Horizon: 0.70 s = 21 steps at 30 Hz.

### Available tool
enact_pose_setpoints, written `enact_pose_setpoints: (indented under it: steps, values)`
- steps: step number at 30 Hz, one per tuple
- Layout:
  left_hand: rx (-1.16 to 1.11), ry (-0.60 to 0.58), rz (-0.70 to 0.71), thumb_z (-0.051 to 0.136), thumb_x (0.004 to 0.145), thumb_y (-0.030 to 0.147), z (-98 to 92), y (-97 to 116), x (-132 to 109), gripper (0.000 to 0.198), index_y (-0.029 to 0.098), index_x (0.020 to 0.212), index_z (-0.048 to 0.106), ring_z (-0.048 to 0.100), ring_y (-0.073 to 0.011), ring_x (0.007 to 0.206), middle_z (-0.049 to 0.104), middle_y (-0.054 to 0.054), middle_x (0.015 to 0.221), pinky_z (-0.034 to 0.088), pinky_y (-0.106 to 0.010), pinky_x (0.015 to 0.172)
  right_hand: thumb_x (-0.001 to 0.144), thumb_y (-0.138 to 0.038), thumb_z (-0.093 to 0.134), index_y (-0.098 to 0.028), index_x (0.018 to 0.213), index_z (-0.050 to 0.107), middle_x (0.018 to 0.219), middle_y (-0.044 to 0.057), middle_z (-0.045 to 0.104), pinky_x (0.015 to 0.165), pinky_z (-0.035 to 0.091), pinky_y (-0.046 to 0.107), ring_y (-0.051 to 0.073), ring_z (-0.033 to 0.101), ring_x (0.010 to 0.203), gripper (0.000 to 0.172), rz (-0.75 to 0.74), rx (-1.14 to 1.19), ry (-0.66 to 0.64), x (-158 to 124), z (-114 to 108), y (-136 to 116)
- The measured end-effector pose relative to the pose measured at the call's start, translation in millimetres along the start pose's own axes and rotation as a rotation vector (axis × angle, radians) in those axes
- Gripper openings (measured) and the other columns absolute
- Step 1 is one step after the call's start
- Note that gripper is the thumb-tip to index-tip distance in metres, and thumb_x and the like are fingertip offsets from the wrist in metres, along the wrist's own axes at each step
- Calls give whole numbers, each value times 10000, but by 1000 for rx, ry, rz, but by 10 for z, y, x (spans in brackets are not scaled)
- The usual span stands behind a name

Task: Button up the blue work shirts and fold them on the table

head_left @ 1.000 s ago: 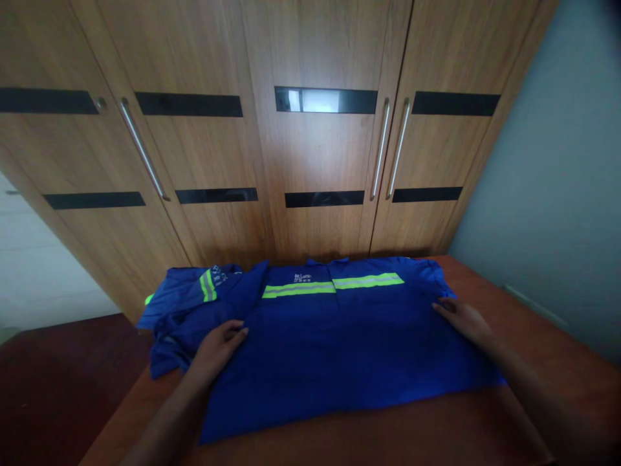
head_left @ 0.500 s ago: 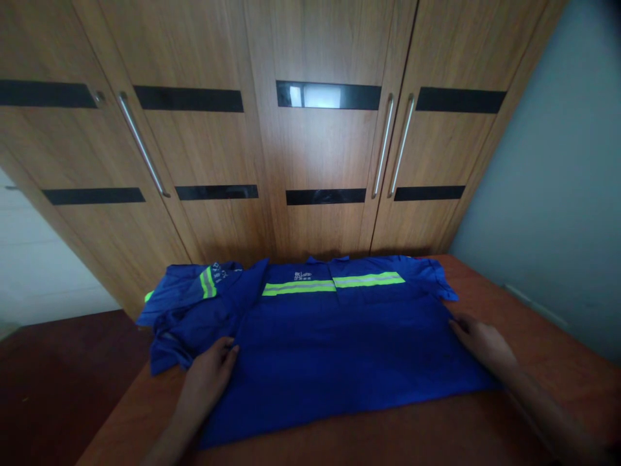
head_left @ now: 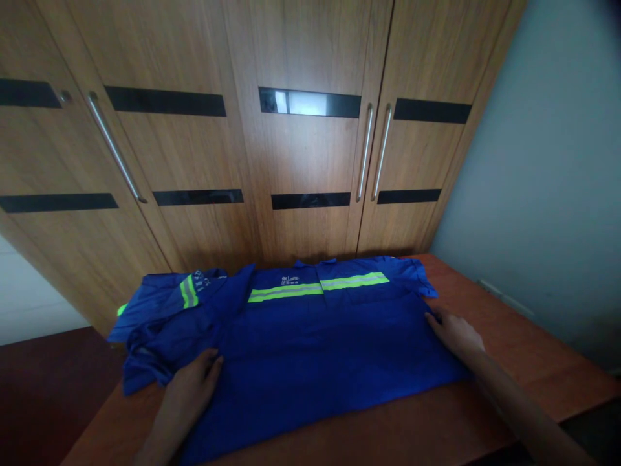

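A blue work shirt with yellow-green and silver reflective strips lies spread flat, its collar toward the wardrobe and its hem toward me. My left hand is at the shirt's left side edge, with thumb and fingers closed on the cloth. On the opposite side edge, below the sleeve, my right hand pinches the fabric; some fingertips are hidden. Left of the shirt, a second blue garment lies folded and rumpled, with a reflective strip and white lettering.
The reddish-brown table carries both garments. Behind it stands a wooden wardrobe with black panels and metal handles. A pale wall rises at the right, and dark red floor shows at the lower left.
The whole scene has shifted left in the view as my head turned right. Both hands remain at the same side edges of the shirt, which still lies flat.
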<state>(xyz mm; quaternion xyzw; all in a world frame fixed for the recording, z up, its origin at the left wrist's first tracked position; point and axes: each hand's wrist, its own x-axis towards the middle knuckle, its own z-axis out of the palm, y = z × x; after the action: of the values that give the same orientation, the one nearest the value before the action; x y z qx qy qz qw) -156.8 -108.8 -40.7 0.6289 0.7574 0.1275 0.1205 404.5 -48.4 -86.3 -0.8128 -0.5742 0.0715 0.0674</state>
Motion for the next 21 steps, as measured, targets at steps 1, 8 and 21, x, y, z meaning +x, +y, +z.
enact_pose_setpoints:
  steps: [1,8,21]
  values:
    - [6,-12,-3,308,879,393,0,3,-9,426,148,1073,597,690,-273,943,735,-126,976,509,-335,809,922,-517,271,-206,1201,567,1023,171,687,776,502,462,353,659,963,512,3,-12,5,-20,2,-8]
    - [305,348,238,283,930,360,73,131,-149,486,78,1253,511,613,-315,1068,609,-198,1184,466,-432,930,936,-363,323,-141,1260,531,1328,153,523,1032,400,429,297,497,1218,444,-394,-57,419,-75,112,-121]
    - [402,147,671,373,931,523,477,294,-193,601,363,1480,189,324,-313,1380,275,-49,1545,293,-569,1076,938,-560,319,-224,1404,431,1489,93,381,1104,305,495,272,307,1385,586,-607,-3,244,-62,436,-73]
